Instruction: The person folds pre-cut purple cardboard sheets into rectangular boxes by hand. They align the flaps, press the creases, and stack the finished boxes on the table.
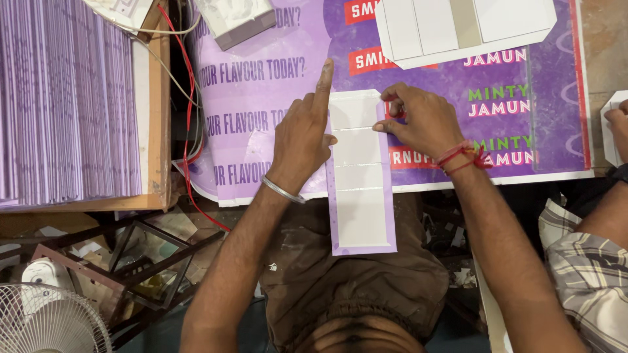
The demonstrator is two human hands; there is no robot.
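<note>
Purple and white card is what I see first from the head camera: a long flat carton blank (pixel 358 173), white on its face with purple edges and creased into panels, lies lengthwise on the desk (pixel 261 98), its near end hanging over the desk's front edge above my lap. The desk is covered by a purple printed sheet with white, red and green lettering.

My left hand (pixel 304 134) rests on the left edge of the blank, index finger stretched straight out along that edge, the other fingers curled loosely, thumb touching the card; it grips nothing. A metal bangle (pixel 282 190) sits on that wrist. My right hand (pixel 418 121) presses the right edge near the far end, fingers bent and the tips pinching the card's side flap. Red thread (pixel 461 155) is tied round that wrist.

At the far side of the desk lies another white folded blank (pixel 458 29), well apart from mine. To my left a tall stack of purple sheets (pixel 65 98) stands on a wooden board, with red and white wires (pixel 186 111) running beside it. A white fan (pixel 46 320) shows at lower left. At the right edge another person's arm in a checked sleeve (pixel 589 274) reaches to a white card (pixel 611 131).
</note>
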